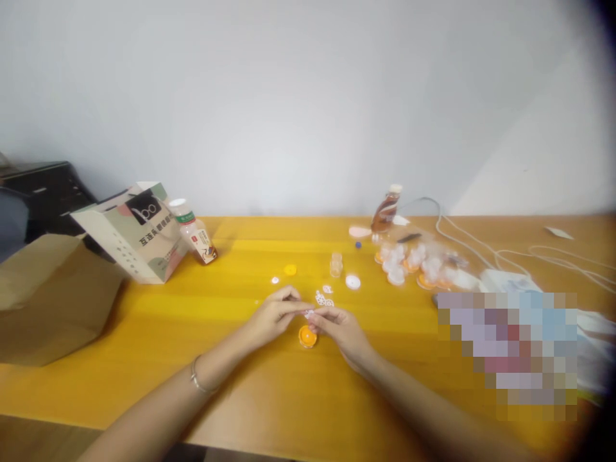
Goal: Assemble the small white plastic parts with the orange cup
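My left hand (282, 312) and my right hand (339, 325) meet over the middle of the table, fingers pinched on a small white plastic piece (308, 314). Fingertips cover part of it, and its exact shape is blurred. Just below the fingers sits an orange round part (308, 336) with a raised rim. Beyond my hands lie several small white gear-like pieces (321, 298). Farther off are a yellow disc (290, 270), a small white disc (274, 280), a clear plastic cylinder (336, 264) and a larger white disc (353, 282).
A printed paper bag (149, 237), a labelled bottle (195, 234) and a brown paper bag (52, 298) stand left. To the right are a dark drink bottle (386, 210), a cluster of clear and orange parts (396, 269), white cables (486, 256) and a pixelated patch. A wall rises behind.
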Available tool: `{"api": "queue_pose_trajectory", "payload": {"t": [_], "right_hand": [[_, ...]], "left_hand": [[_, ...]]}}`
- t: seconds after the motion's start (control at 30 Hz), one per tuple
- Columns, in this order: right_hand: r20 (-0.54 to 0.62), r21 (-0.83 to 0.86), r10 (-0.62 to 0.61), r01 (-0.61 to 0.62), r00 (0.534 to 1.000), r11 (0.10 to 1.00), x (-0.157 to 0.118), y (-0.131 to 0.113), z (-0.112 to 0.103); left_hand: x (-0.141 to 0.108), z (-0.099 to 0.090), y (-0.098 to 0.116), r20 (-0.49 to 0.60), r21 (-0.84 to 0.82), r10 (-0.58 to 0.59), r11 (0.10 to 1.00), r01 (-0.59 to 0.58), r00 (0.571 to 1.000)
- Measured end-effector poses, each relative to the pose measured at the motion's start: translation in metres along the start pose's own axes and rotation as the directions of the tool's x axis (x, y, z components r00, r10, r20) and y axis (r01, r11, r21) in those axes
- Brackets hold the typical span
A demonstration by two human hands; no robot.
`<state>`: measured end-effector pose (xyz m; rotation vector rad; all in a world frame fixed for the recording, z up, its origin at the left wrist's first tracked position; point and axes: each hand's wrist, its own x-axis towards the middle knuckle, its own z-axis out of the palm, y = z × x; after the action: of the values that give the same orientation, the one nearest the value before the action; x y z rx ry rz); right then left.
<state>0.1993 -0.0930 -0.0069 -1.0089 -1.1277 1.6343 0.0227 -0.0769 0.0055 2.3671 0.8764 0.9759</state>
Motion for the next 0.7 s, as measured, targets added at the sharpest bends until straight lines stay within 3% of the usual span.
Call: {"api": "queue_pose_trajectory", "payload": {"t": [0.2,0.43,0.7], "right_hand": [[0.016,-0.049,-0.025,0.026,1.0,0.998,0.001,0.0,-0.001],[0.041,-0.194,-0.079,0.085,0.996,0.977,0.003,0.001,-0.005],[0.09,-0.248,-0.135,0.153,0.987,0.957,0.002,-0.002,-0.005]], "left_hand": [[0.002,0.001,0.007,-0.045,-0.039,-0.12,0.992,0.118,0.992],[0.004,0.004,0.014,-0.014,-0.05,-0.23,0.972,0.229,0.973],[0.002,0.005,0.023,-0.024,0.003,-0.198,0.98,0.198,0.98]]}}
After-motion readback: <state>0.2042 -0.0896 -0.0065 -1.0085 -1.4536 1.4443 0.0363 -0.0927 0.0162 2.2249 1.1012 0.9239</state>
